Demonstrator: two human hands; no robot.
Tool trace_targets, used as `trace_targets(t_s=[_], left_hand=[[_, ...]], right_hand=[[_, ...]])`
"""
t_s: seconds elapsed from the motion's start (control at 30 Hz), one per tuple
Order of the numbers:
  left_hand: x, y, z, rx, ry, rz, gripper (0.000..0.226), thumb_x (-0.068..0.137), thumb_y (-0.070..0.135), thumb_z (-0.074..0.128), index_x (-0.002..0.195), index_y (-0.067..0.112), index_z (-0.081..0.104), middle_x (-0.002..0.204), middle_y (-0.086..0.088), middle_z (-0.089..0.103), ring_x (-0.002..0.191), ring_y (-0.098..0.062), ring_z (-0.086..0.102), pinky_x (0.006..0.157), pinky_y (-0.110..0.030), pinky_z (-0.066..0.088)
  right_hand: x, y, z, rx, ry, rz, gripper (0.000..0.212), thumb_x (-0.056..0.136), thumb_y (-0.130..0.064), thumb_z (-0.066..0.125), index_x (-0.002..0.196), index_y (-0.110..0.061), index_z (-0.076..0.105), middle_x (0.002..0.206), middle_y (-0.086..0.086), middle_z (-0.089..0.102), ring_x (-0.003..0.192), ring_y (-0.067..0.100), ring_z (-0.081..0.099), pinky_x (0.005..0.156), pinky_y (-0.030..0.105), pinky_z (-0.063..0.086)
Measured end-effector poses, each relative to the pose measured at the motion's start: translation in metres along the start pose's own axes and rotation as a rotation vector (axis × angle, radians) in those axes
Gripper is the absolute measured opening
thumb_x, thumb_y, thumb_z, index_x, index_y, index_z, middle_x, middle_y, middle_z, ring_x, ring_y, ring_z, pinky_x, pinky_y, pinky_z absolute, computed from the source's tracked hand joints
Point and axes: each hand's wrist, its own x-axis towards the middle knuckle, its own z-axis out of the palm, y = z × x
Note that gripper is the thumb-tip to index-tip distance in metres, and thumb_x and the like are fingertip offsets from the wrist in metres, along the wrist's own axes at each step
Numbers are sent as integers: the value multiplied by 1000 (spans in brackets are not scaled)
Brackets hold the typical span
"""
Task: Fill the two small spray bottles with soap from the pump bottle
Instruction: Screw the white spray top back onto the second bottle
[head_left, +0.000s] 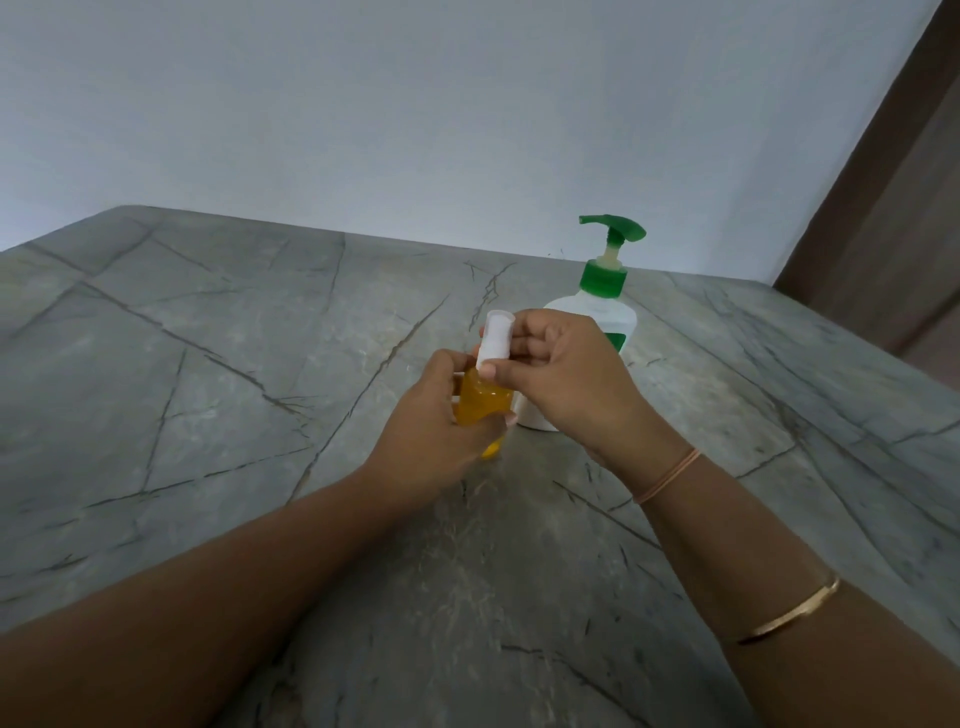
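A small orange spray bottle (480, 400) stands near the middle of the table, and my left hand (441, 431) grips its body. Its white cap (496, 335) sits at the top of the bottle, pinched between the thumb and fingers of my right hand (566, 379). Just behind my right hand stands the white pump bottle (605, 317) with a green pump head (613, 231), partly hidden by that hand. Only one small spray bottle is in view.
The grey marble-patterned table (234, 374) runs back to a pale wall. A brown curtain or door (893, 208) hangs at the far right, past the table's right edge.
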Motion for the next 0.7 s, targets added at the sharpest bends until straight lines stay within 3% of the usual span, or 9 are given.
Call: trace_targets(t_s=[0.1,0.17,0.27,0.33,0.4,0.5,0.57,0.63,0.7], left_hand=[[0,-1,0,15,10,14,46,79,33,69,112,32,38,91,25,48,80,7,50,53,-4,40],[0,0,-2,26,-27,1,48,79,33,69,113,33,35,93,27,45,82,5,49,56,-6,35],[2,3,-7,13,-116,-10,54,78,32,69,123,29,39,110,18,49,98,-5,50,72,-12,39],[3,5,-10,12,-155,-14,57,77,30,70,127,25,43,119,11,54,108,-10,53,87,-25,45],[3,6,-11,24,-154,-12,54,77,29,70,125,23,47,118,7,59,107,-13,56,93,-32,47],[3,5,-9,86,-108,26,46,77,30,71,118,25,50,103,13,59,91,-5,58,75,-14,43],[3,5,-9,94,-102,38,47,77,29,71,118,26,50,102,15,57,91,-4,57,72,-11,40],[5,4,-11,75,-129,26,48,76,30,72,119,29,49,102,17,57,93,-3,56,71,-10,39],[5,6,-15,35,-200,11,45,75,30,72,112,36,46,97,25,56,89,4,56,68,-7,38]], right_hand=[[-1,1,3,-29,42,-41,36,77,-15,74,111,-10,62,110,6,69,98,15,65,87,31,53],[0,4,-3,38,-31,-46,34,78,-13,73,110,-13,62,107,5,70,97,13,66,87,29,52],[0,9,-10,195,-174,-23,34,83,-7,67,115,-14,60,109,1,69,98,6,65,86,16,50],[-1,12,-7,229,-161,-22,35,84,-5,64,119,-9,59,106,0,69,94,1,65,79,8,48],[-1,14,-2,195,-85,-29,35,84,-7,64,119,-9,59,106,0,69,94,3,65,78,9,49],[-4,15,9,110,33,-48,33,85,-12,65,118,-10,60,102,-4,68,85,2,63,60,6,49],[-5,17,14,86,80,-70,32,85,-13,65,117,-10,60,104,-1,68,85,3,61,52,2,44],[-4,18,10,111,50,-62,34,85,-12,65,118,-10,59,109,3,68,89,5,62,59,2,46],[-2,17,-2,227,-89,-25,36,84,-10,65,119,-10,59,111,4,68,93,4,65,72,6,48]])
